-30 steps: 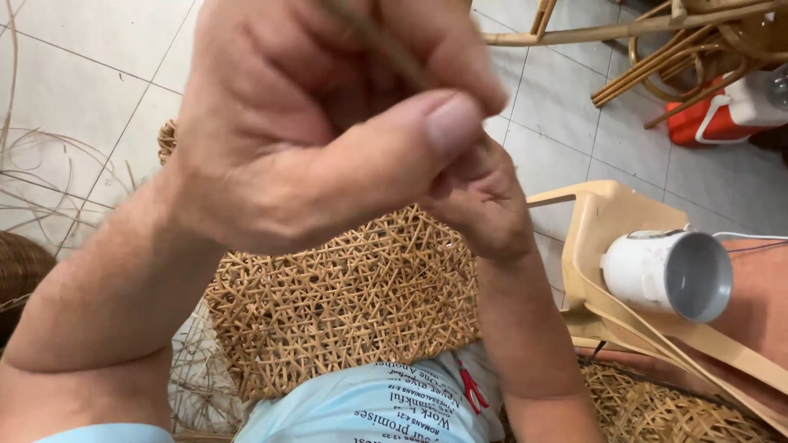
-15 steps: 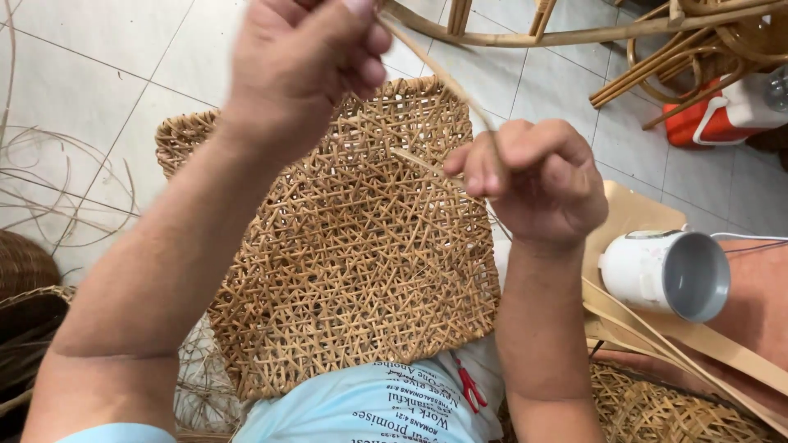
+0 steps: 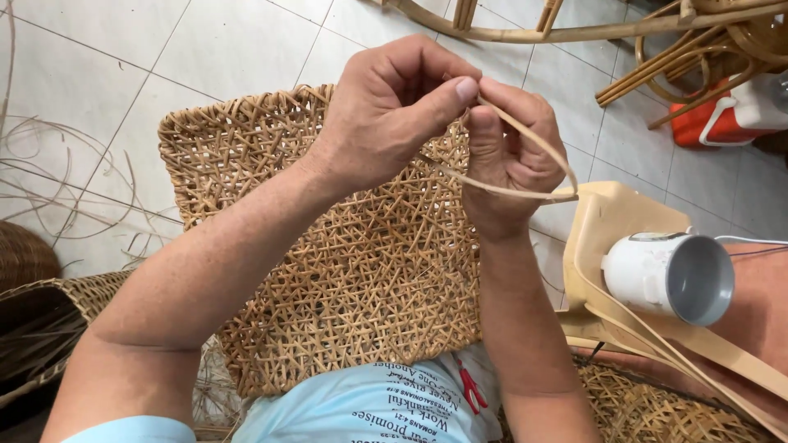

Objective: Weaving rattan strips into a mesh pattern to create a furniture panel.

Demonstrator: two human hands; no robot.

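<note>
Upper centre of frame, both hands pinch one cane strip (image 3: pixel 525 190) above the woven panel (image 3: pixel 345 271): left hand (image 3: pixel 394 107) thumb-and-finger grip, right hand (image 3: pixel 505 156) closed on its loop; keep the strip flat, untwisted, tension even.

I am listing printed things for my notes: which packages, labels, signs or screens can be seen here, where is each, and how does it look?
Printed text on the light blue shirt: bottom centre, dark lettering with a small red mark beside it.
Red and white plastic container: on the tiled floor, top right, boxy; no label can be made out.
No signs or screens are in view.
</note>
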